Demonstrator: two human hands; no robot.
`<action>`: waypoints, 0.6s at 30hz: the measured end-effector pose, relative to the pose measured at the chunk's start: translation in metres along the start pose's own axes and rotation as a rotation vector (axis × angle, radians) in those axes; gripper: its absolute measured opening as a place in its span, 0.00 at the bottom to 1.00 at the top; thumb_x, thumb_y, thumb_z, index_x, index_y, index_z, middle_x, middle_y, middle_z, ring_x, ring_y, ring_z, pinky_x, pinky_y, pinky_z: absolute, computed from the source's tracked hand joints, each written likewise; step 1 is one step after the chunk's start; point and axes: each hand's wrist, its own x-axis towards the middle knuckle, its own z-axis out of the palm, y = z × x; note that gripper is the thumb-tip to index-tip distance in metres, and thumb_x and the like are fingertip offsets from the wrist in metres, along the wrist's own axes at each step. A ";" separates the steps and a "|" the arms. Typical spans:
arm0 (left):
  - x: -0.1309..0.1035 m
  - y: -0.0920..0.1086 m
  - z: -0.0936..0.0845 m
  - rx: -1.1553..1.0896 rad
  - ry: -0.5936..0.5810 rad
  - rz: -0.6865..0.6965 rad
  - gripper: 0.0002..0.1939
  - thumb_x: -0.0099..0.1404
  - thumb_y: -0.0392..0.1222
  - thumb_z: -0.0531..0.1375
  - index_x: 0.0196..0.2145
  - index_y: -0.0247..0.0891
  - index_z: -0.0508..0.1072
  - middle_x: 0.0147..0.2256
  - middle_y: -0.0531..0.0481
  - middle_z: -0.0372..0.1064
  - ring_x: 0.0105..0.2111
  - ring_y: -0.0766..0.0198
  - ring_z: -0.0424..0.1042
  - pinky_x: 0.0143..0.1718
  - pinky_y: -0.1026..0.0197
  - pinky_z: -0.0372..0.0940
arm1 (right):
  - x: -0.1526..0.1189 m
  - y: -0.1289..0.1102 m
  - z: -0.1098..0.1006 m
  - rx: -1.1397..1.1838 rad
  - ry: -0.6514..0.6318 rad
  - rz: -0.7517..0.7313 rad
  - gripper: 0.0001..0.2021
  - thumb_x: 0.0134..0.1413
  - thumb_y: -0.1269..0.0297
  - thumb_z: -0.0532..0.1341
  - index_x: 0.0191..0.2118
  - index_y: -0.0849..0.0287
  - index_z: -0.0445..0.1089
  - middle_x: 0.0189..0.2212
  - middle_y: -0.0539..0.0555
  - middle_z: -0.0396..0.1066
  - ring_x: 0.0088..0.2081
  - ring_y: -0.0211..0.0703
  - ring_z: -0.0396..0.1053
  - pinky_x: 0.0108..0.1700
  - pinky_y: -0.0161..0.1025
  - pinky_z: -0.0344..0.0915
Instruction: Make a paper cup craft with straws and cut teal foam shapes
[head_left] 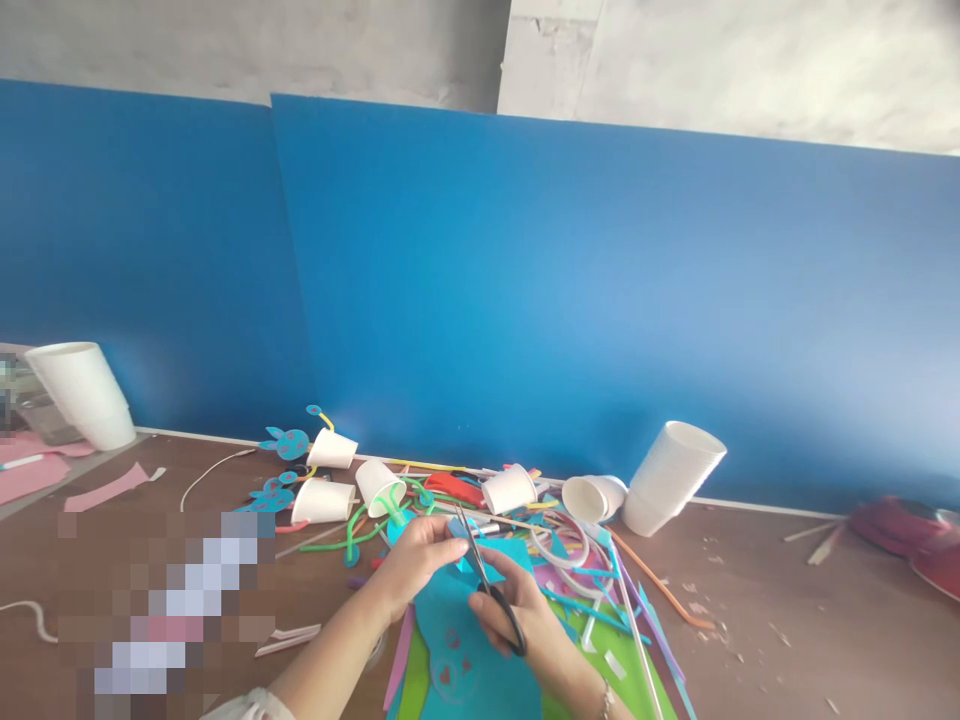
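Observation:
My left hand (421, 562) pinches a small piece of blue paper (457, 527) above the craft pile. In my right hand (525, 615) are scissors (504, 612) with black handles, their blades pointing up beside the blue piece. Below both hands lies a large blue sheet (480, 665) with a round face and pink marks drawn on it. Under that sheet a green sheet (626, 668) shows. White paper cups (510, 490) lie on their sides just beyond my hands, some with coloured pipe cleaners attached.
A stack of white cups (671, 480) leans at the back right, another (82, 395) at the far left. Blue rabbit cutouts (291, 444) sit by the left cups. Paper scraps dot the brown table (795, 640). A blue panel (480, 290) stands behind. Part of the lower left is pixelated.

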 end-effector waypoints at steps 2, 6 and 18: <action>0.000 0.001 0.000 0.003 -0.001 -0.008 0.12 0.49 0.47 0.64 0.26 0.34 0.73 0.23 0.54 0.64 0.26 0.66 0.60 0.31 0.64 0.53 | 0.001 0.000 0.000 -0.001 0.000 0.004 0.36 0.43 0.48 0.66 0.53 0.68 0.59 0.10 0.38 0.56 0.13 0.29 0.49 0.15 0.29 0.42; 0.000 0.003 0.002 0.070 0.030 0.008 0.13 0.52 0.49 0.61 0.26 0.36 0.71 0.24 0.54 0.64 0.28 0.65 0.60 0.32 0.63 0.54 | 0.002 0.003 -0.001 0.023 0.040 -0.004 0.36 0.44 0.49 0.66 0.54 0.68 0.57 0.10 0.38 0.56 0.13 0.29 0.48 0.15 0.30 0.42; 0.004 -0.006 0.001 0.204 0.035 0.087 0.14 0.59 0.50 0.55 0.23 0.39 0.61 0.23 0.56 0.56 0.28 0.64 0.60 0.34 0.62 0.56 | 0.002 0.004 -0.001 0.027 0.034 0.031 0.39 0.43 0.49 0.66 0.57 0.67 0.53 0.12 0.40 0.61 0.13 0.31 0.53 0.16 0.31 0.45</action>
